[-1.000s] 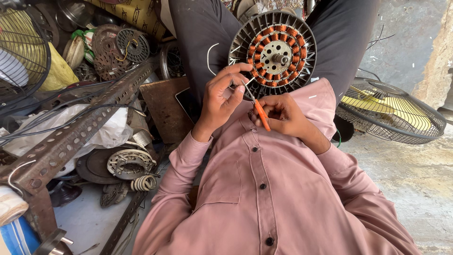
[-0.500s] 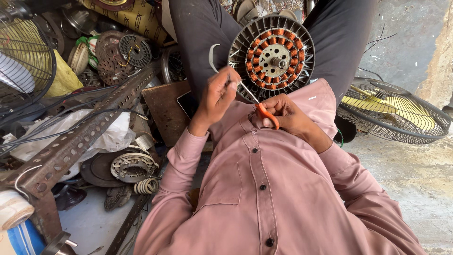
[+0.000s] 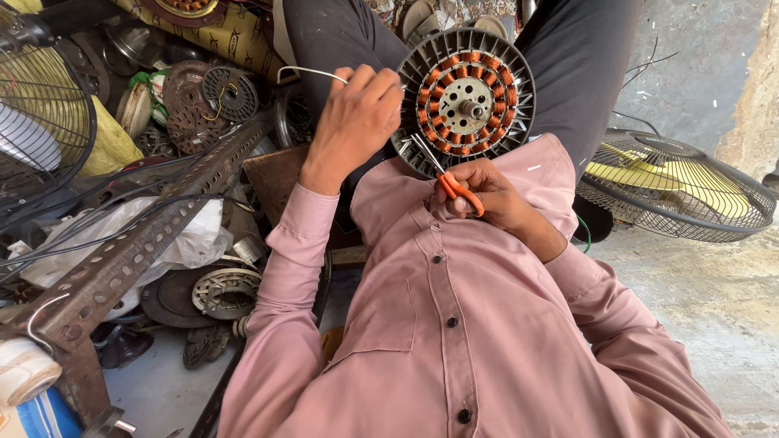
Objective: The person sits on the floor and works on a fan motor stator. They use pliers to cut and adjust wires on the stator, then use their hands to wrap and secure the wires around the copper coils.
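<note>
A round fan motor stator with copper windings and a grey finned rim rests between my knees, its shaft facing me. My left hand pinches a white wire that runs out to the left of the stator's left rim. My right hand holds orange-handled scissors, blades pointing up-left at the stator's lower-left edge. My pink shirt fills the lower middle of the view.
A perforated steel angle bar slants across the left, over stator parts, wires and a white plastic bag. A fan guard stands at far left. A second fan with yellow blades lies on the concrete at right.
My left hand has risen and drawn the white wire up and out to the left. My right hand with the scissors has stayed below the stator.
</note>
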